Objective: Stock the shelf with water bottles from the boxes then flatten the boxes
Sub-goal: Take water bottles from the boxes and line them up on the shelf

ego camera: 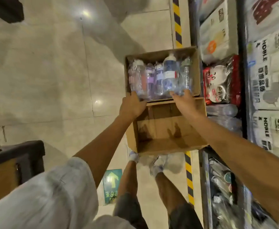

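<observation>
Head view, looking steeply down at a pale tiled floor (52,71).

Two open cardboard boxes sit end to end at centre frame, just left of the shelf (242,63) that runs down the right edge. The far box (195,70) holds water bottles (168,73) lying side by side, about five or six; glare and motion blur make the exact count uncertain. The near box (165,129), lower centre, shows only its bare stained bottom.

Left hand (132,107): curled over the near-left corner of the far box, fingertips hooked over the rim, gripping it. Right hand (184,103): at the near-right rim of the same box, fingers reaching down among the bottle ends. Whether it grips the rim or a bottle cannot be told; fingertips are hidden.

Shelf goods are smeared by blur: white wrapped packs (267,76) printed "NOBLE" at right, a red-and-white bag (221,81) mid-right, clear bottles (223,110) lying below it. The lower shelf is unreadable.

Yellow-black hazard tape (177,22) runs along the shelf foot, partly covered by the boxes. A green arrow floor sign (112,184) at lower centre is cut by the leg.
</observation>
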Motion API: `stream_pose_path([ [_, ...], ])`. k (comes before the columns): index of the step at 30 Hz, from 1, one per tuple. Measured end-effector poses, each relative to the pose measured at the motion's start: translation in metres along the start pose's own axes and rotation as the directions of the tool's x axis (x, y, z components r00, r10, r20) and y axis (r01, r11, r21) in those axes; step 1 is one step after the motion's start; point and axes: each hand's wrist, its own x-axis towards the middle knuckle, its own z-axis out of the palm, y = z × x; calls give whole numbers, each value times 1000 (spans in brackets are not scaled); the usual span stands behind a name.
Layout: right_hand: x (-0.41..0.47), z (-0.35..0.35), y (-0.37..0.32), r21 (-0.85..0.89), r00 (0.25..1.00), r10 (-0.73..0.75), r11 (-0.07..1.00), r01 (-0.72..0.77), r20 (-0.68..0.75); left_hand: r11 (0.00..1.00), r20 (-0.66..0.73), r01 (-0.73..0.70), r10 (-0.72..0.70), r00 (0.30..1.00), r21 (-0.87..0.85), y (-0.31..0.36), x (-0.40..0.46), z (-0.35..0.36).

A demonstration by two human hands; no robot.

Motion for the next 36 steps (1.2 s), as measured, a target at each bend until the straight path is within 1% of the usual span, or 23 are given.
stream_pose_path([
  [5,132,54,10,-29,997,16,999,-19,-78,992,4,92,-92,996,-88,-26,130,43],
  [7,182,70,17,-36,991,-19,999,14,-129,989,-17,97,-100,995,-108,-33,179,56],
  [9,222,81,24,-79,984,-51,996,38,-169,987,-26,89,-93,995,-131,-39,224,72],
  [11,256,89,33,-117,983,-59,992,39,-173,983,-20,89,-94,995,-162,-41,254,83],
  [13,281,96,39,-112,983,-64,993,45,-172,976,-1,91,-93,996,-197,-38,275,91],
  [15,300,102,43,-99,980,-64,994,46,-187,979,-25,105,-112,993,-177,-40,293,104],
  [16,308,106,45,-100,978,-61,994,42,-197,984,-49,119,-126,991,-137,-39,299,109],
  [17,313,110,46,-110,977,-52,993,30,-207,988,-73,113,-121,990,-106,-40,306,114],
  [19,319,117,46,-149,973,-31,989,-3,-230,988,-76,113,-121,990,-103,-35,311,123],
  [23,323,116,45,-136,973,-16,991,-16,-230,957,-62,198,-215,975,-213,-22,314,127],
  [25,320,108,45,-108,978,-24,994,1,-207,923,-22,211,-230,973,-321,-24,316,124],
  [27,311,102,46,-49,980,-39,998,30,-193,867,32,220,-230,973,-446,-28,311,117],
  [29,297,96,48,30,982,-36,999,42,-184,819,73,205,-196,978,-536,-32,300,107],
  [32,267,90,50,167,987,-22,985,48,-157,766,152,183,-112,982,-616,-34,274,92],
  [36,207,70,45,393,992,-40,916,83,-116,692,184,150,-25,983,-707,-26,217,69],
])
